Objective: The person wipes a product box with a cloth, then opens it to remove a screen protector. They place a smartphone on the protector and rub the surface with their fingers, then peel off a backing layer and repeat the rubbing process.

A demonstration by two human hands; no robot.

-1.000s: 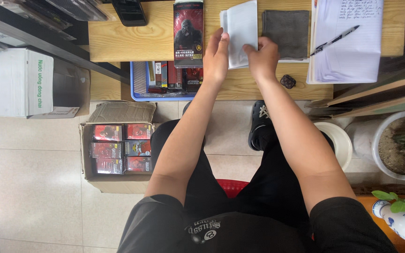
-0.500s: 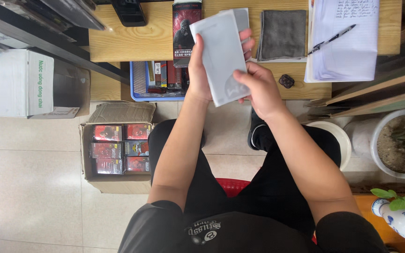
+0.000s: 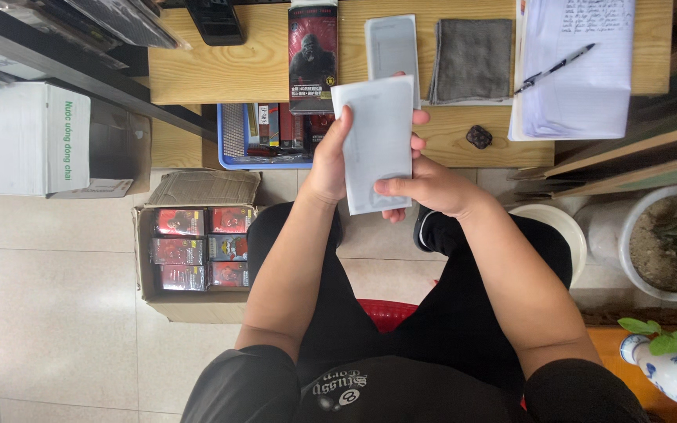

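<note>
six red packs (image 3: 197, 249) in cardboard box (image 3: 197, 307)

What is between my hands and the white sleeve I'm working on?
Nothing visible. The left hand and right hand both grip the white sleeve directly, holding it up above the desk. A second sleeve lies flat on the desk behind it, apart from it.

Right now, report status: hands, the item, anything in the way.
Left hand and right hand both grip the pale flat sleeve, raised above the desk edge. Second sleeve lies on the desk. Nothing obstructing.
</note>
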